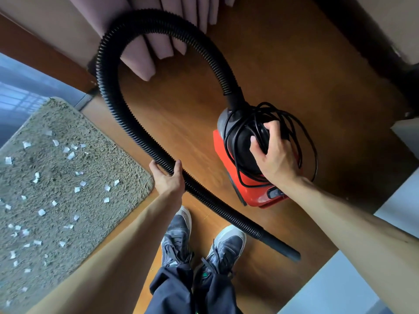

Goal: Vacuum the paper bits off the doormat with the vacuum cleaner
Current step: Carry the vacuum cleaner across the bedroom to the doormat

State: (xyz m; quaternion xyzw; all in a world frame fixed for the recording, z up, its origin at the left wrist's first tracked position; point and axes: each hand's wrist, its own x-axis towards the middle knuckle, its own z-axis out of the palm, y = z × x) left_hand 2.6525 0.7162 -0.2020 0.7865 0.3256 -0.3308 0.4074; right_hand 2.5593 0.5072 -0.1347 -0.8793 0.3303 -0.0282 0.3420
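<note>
A person's right hand [275,152] grips the cord-wrapped handle of the red vacuum cleaner [247,182] at centre right, likely to carry it, while the left hand [169,175] curls around the black hose [113,105] – the paper bits [77,189] lie untouched on the doormat [95,155] at left.

The doormat [68,173] fills the left of the frame, with the paper bits [77,189] scattered across it. The vacuum cleaner [249,191] stands on the floor [181,114] at centre right, well apart from the mat, with the cord [301,137] coiled on its top. Your right hand [275,157] grips that top among the coils. The hose [108,94] leaves the cleaner's upper end and arches across the top centre in front of the curtain [140,62]. It then runs down past the mat's right edge and through your left hand [169,180], which grips it at centre frame. Its nozzle [281,249] lies at lower right, just right of your shoes [176,236].
</note>
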